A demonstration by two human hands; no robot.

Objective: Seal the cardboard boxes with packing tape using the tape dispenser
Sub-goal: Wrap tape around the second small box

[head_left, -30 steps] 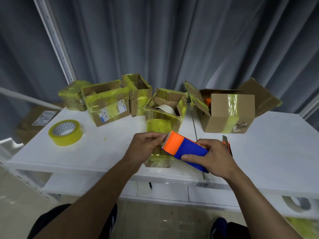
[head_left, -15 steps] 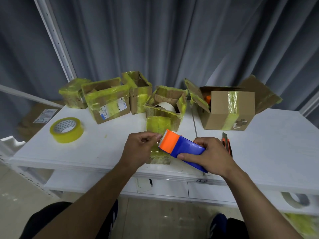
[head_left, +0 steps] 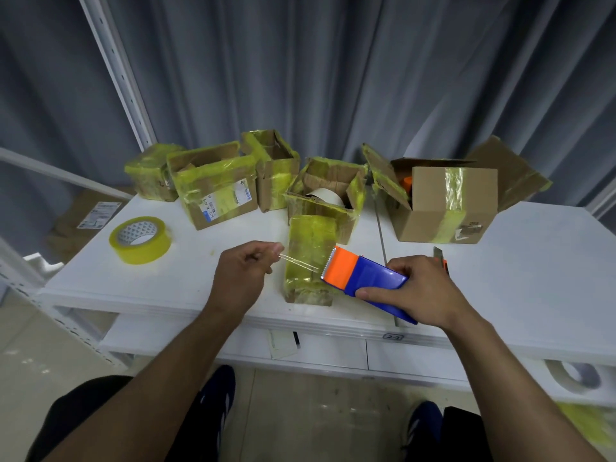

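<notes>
The tape dispenser [head_left: 363, 281] is above the front part of the counter [head_left: 533, 261], held in the right hand [head_left: 420, 291]. The grip is closed around its blue body, with the thumb along the near side and the fingers over the top. Its long axis runs from lower right to upper left, and the orange toothed end points left, toward the left hand [head_left: 240, 275]. The left grip is a pinch of thumb and forefinger on the end of the tape strip [head_left: 300, 263], which is stretched from the teeth to these fingers. The strip is transparent, so only its two edges show as thin lines. Under it lies the small box [head_left: 308, 241], covered in yellowish tape, with its long axis pointing away from the person. The roll inside the dispenser is hidden by the housing, and the rear end is covered by the palm. The utility knife [head_left: 439, 254] is mostly hidden behind the right hand.
</notes>
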